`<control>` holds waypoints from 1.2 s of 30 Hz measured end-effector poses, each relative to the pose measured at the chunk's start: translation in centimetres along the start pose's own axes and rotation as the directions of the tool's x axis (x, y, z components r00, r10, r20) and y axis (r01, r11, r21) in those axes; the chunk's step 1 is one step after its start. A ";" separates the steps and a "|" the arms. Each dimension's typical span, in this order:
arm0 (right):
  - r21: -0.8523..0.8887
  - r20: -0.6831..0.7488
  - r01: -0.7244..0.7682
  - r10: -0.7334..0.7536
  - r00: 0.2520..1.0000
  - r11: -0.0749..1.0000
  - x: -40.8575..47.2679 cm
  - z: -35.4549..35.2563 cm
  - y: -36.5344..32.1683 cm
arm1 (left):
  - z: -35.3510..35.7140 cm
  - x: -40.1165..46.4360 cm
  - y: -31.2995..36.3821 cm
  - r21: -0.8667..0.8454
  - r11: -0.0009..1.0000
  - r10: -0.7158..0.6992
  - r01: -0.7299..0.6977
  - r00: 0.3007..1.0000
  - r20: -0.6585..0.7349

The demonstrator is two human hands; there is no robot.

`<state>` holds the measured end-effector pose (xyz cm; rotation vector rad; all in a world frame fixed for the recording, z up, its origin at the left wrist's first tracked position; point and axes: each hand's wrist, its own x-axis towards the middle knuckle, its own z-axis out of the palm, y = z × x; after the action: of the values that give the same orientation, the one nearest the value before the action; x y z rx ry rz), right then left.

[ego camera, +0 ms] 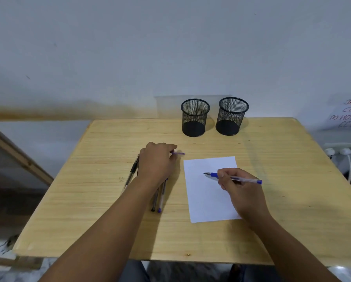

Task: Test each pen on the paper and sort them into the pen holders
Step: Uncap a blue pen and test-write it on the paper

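My right hand (pixel 238 190) grips a clear pen with blue ends (pixel 245 180), its tip just above the white paper (pixel 203 200), pointing left. My left hand (pixel 157 162) is closed around a small blue pen cap (pixel 178 153) left of the paper. Under and beside that hand lie loose pens: a black pen (pixel 132 173) on the left, and a dark one (pixel 154 201) and a blue-tipped one (pixel 161 197) side by side. Two empty black mesh pen holders, left (pixel 194 119) and right (pixel 231 117), stand at the back of the table.
The wooden table (pixel 89 210) stands against a white wall. A wooden frame (pixel 17 155) leans at the left. A handwritten notice (pixel 347 116) hangs at the right, with white plugs and a cable (pixel 347 157) below it.
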<state>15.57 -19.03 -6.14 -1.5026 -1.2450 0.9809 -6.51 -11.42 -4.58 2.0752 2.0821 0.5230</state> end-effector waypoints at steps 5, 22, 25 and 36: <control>0.069 -0.025 -0.031 0.033 0.999 0.997 0.0 -0.3 -0.3 | -0.5 -1.3 0.3 -0.054 0.998 0.027 -0.027 1.000 -0.007; 0.075 -0.014 0.086 -0.085 0.996 0.993 2.5 1.1 -1.9 | 1.4 -4.4 0.8 0.118 0.963 0.218 -0.241 0.960 0.178; 0.083 0.000 0.083 -0.083 0.997 0.993 3.2 2.6 -1.9 | 1.3 -4.2 0.4 0.126 0.957 0.235 -0.261 0.953 0.189; 0.049 0.032 0.097 -0.098 0.995 0.994 6.0 6.0 -1.0 | 2.3 -4.1 -0.5 0.091 0.951 0.286 -0.294 0.953 0.097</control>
<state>10.66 -12.12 -6.79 -1.3803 -1.2982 0.9687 -6.05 -15.20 -7.40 2.4375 1.8043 0.3634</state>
